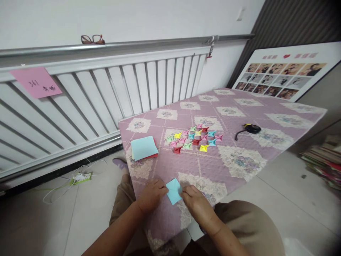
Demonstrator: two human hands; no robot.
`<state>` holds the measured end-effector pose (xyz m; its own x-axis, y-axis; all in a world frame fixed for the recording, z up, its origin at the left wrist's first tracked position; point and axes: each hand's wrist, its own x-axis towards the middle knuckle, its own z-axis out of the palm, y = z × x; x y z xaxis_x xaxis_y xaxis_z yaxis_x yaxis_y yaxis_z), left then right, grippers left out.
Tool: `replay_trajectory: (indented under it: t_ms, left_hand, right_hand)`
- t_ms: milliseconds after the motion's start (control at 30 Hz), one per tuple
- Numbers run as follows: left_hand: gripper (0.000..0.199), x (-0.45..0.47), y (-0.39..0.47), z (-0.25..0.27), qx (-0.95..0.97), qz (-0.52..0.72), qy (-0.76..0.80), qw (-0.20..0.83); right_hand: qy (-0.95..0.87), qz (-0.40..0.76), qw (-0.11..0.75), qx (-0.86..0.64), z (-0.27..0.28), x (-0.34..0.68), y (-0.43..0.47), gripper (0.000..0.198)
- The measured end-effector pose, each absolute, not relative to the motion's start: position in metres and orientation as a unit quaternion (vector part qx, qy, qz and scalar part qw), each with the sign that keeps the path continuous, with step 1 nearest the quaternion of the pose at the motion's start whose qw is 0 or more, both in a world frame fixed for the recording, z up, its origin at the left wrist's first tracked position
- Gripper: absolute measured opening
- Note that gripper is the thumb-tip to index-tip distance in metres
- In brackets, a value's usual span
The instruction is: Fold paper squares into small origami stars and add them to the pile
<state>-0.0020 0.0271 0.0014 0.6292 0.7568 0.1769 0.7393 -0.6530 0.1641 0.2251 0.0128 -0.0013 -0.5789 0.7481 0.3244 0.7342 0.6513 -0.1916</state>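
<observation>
A light-blue square of folded origami paper [174, 192] lies on the tablecloth near the table's front edge, turned like a diamond with crease lines on it. At its left corner my left hand [153, 195] grips the paper with bent fingers. My right hand [195, 202] holds the right corner, fingers closed together over the edge. Just beyond the left hand sits a stack of coloured paper sheets [144, 148], light blue on top and red showing below. Several small folded paper pieces [196, 142] in pink, yellow, green, blue and red stand in rows farther back.
A purple floral tablecloth [170, 122] covers the table. Toward the right lies a black tape-measure-like object [252, 128] with a strap. A white radiator [149, 83] runs behind the table, glasses [93, 40] resting on its pipe. A photo board [282, 76] leans at the back right.
</observation>
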Motion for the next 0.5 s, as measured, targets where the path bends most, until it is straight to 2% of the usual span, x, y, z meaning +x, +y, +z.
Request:
replay_trajectory:
  t_ms: [400, 500]
  left_hand:
    - [0.014, -0.002, 0.022, -0.005, 0.901, 0.125, 0.416, 0.01]
    - [0.024, -0.002, 0.017, 0.0, 0.905, 0.109, 0.411, -0.003]
  right_hand:
    - [-0.89, 0.017, 0.19, -0.414, -0.001, 0.227, 0.011, 0.021]
    - [-0.889, 0.015, 0.197, -0.413, -0.002, 0.228, 0.01, 0.02]
